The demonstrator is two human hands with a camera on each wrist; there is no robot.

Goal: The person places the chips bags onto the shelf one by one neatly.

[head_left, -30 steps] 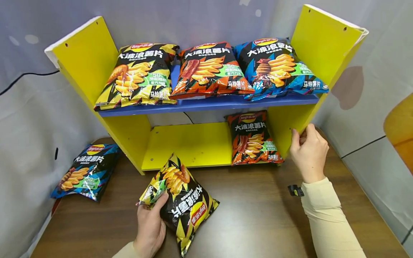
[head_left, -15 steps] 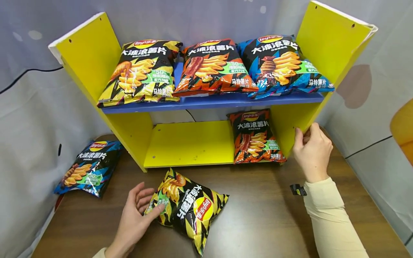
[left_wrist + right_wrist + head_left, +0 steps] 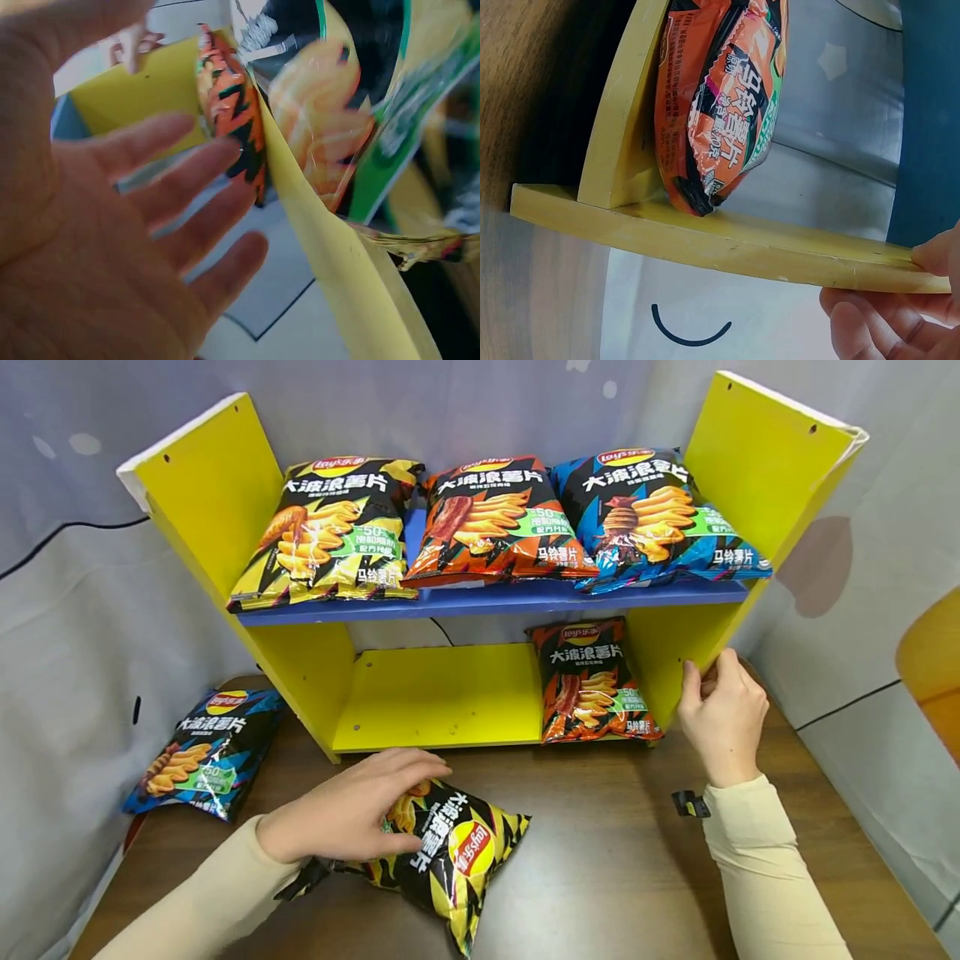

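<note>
A yellow-and-black bag of potato chips (image 3: 465, 852) lies slantwise on the wooden table in front of the shelf. Over its left part is my left hand (image 3: 367, 806), which hides that end of the bag in the head view. The left wrist view shows the fingers (image 3: 202, 187) of this hand spread, with the bag (image 3: 322, 112) beyond them. My right hand (image 3: 723, 718) pinches the front edge of the yellow shelf's right side panel (image 3: 675, 652), thumb inside and fingers outside, as the right wrist view also shows.
On the blue upper board (image 3: 487, 602) sit a yellow bag (image 3: 330, 531), an orange bag (image 3: 498, 518) and a blue bag (image 3: 652, 518). An orange bag (image 3: 592, 681) leans at the right of the lower board (image 3: 435, 693). Another blue bag (image 3: 206, 752) lies left of the shelf.
My left hand has let go of the yellow chip bag, drawn back left, then come over it from above. The bag has settled slightly right. My right hand keeps its grip on the panel.
</note>
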